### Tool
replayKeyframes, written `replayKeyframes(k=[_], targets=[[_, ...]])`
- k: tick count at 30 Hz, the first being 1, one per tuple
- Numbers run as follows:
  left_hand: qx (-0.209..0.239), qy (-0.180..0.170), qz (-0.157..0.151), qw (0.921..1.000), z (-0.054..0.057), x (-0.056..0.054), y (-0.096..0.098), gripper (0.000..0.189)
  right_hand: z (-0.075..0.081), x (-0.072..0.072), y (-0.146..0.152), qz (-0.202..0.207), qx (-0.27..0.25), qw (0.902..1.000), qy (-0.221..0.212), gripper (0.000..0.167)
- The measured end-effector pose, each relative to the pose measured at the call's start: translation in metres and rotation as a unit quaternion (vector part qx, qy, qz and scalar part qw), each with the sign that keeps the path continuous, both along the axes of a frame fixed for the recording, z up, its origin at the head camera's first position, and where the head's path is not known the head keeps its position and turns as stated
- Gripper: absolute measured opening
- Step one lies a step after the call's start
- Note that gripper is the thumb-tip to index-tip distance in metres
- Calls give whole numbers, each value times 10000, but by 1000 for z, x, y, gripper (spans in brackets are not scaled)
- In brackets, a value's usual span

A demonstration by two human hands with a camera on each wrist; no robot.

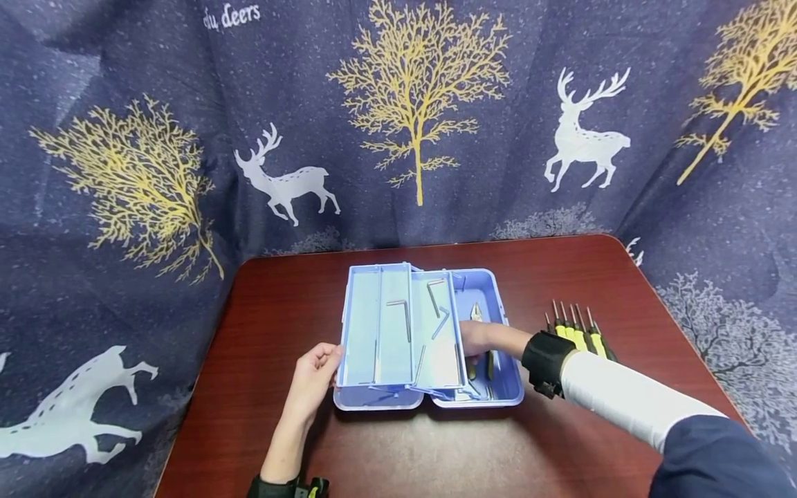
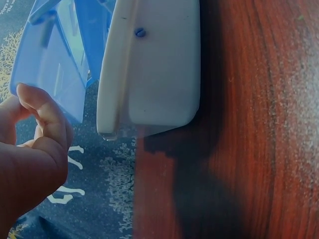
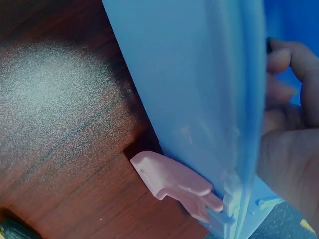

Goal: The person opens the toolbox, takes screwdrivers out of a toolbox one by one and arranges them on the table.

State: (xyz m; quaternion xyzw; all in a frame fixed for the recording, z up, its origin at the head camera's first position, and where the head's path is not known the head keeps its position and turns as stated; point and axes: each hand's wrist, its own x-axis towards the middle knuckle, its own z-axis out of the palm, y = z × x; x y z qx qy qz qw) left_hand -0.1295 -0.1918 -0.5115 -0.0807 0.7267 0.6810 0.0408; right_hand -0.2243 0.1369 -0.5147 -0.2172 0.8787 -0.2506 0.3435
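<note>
A light blue toolbox (image 1: 512, 387) stands on the table, its stepped trays spread toward the left. My left hand (image 1: 314, 377) pinches the left edge of the upper tray (image 1: 361, 325); in the left wrist view its curled fingers (image 2: 42, 107) meet the tray's corner. Deep in the right-hand bay is my right hand (image 1: 476, 337), lying across a pair of pliers (image 1: 476, 312) whose jaws show beyond it and dark-and-yellow handles nearer me. From the right wrist, its curled fingers (image 3: 299, 55) close around a dark end; the toolbox wall hides the rest.
Several hex keys (image 1: 407, 321) lie in the trays. Right of the toolbox, several yellow-and-black screwdrivers (image 1: 579, 337) lie side by side on the brown table (image 1: 286, 304), below my right forearm's path. A pink latch (image 3: 172, 179) sticks out from the toolbox side. A patterned cloth (image 1: 448, 228) hangs behind.
</note>
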Motion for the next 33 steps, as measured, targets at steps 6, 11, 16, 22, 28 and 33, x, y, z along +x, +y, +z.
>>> replayKeyframes(k=[6,11,16,22,28,33], targets=[[-30,31,13,10000,1,-1,-1,20,2,-5,8,-401,-328,9980,-352,25],[-48,33,-1,10000,2,-1,0,21,14,-6,17,-367,-364,9983,-285,9],[26,-19,19,10000,1,0,1,21,32,-4,26,-594,-694,9931,-737,18],[119,-42,25,9999,0,1,1,21,39,-3,39,-697,-1142,9884,-715,4],[182,-36,32,9998,0,2,1,22,44,-4,53,-876,-1445,9836,-629,19],[271,-76,58,9996,0,2,2,21,54,-4,64,-1218,-1432,9814,-397,23]])
